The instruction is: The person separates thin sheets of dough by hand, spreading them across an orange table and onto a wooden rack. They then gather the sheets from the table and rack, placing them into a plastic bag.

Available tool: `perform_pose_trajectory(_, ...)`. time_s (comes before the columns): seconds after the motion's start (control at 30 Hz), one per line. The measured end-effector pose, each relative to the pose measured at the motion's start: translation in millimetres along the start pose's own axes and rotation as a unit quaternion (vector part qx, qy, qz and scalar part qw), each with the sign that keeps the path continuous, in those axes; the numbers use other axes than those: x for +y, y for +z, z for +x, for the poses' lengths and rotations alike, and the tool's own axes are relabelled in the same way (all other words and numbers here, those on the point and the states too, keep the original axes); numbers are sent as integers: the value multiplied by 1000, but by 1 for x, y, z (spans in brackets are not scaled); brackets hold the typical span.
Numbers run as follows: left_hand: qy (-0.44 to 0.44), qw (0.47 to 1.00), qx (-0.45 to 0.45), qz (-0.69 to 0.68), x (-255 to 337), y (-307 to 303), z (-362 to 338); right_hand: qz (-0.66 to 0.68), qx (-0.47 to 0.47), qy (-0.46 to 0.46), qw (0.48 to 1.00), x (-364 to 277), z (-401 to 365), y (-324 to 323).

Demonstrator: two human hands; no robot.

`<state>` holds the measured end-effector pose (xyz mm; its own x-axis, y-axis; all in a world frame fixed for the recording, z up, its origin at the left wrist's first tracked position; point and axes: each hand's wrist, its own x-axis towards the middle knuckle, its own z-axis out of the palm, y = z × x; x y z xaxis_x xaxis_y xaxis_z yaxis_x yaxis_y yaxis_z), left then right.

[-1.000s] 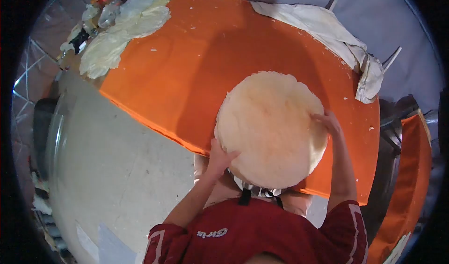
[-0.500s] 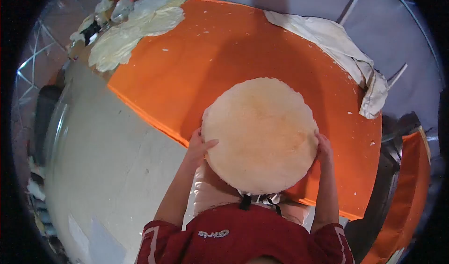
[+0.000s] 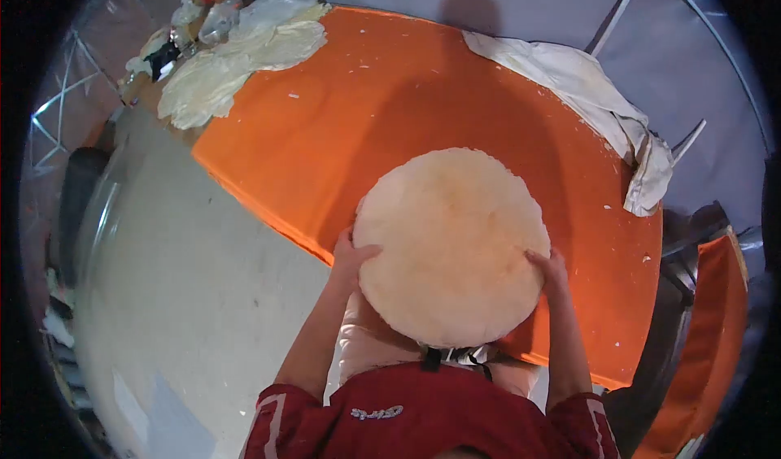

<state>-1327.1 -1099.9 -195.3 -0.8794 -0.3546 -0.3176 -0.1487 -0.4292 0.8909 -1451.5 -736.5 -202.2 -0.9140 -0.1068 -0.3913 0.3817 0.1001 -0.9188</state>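
A large round cream pad (image 3: pixel 451 247), rough along its rim and faintly orange-tinted in the middle, is held in front of my body over an orange covered surface (image 3: pixel 325 134). My left hand (image 3: pixel 353 260) grips the pad's left edge, its thumb lying on the upper face. On the opposite edge, my right hand (image 3: pixel 551 270) has hold too, thumb also on the face. The other fingers of both hands are mostly hidden beneath or behind the rim.
White cloth (image 3: pixel 578 73) lies along the far right edge of the orange surface. Clear plastic bags (image 3: pixel 277 4) and a pale crumpled sheet (image 3: pixel 236 69) are at the far left. An orange padded piece (image 3: pixel 708 321) stands at the right. Small white scraps dot the orange surface.
My right thumb has come over the rim onto the pad's face. The pad sits slightly lower in view; the whole scene has also shifted down a little.
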Motion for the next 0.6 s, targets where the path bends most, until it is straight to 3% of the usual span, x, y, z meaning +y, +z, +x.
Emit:
perform_pose_trajectory(0.03,-1,1000,-1,1,-3,-2,3,33,-11,-10,999,2,-7,3)
perform_pose_trajectory(0.1,15,982,78,173,-9,-4,14,65,-29,-23,997,-1,-12,4)
perform_pose_trajectory(0.13,15,981,84,174,-9,-4,12,57,-22,-28,998,3,-12,2)
perform_pose_trajectory(0.2,30,938,98,331,2,3,4,39,17,-22,999,0,-19,8)
perform_pose_trajectory(0.3,35,924,104,366,-7,-3,6,22,49,-57,997,10,-18,7)
perform_pose_trajectory(0.37,15,938,120,326,-6,6,1,55,52,-83,994,4,-22,15)
perform_pose_trajectory(0.5,-55,922,143,355,-6,4,3,42,25,-50,998,4,-23,10)
perform_pose_trajectory(0.57,-81,989,90,84,9,9,0,14,1,-28,999,1,-16,7)
perform_pose_trajectory(0.6,-116,986,92,72,27,15,-9,29,-21,14,999,-13,-22,13)
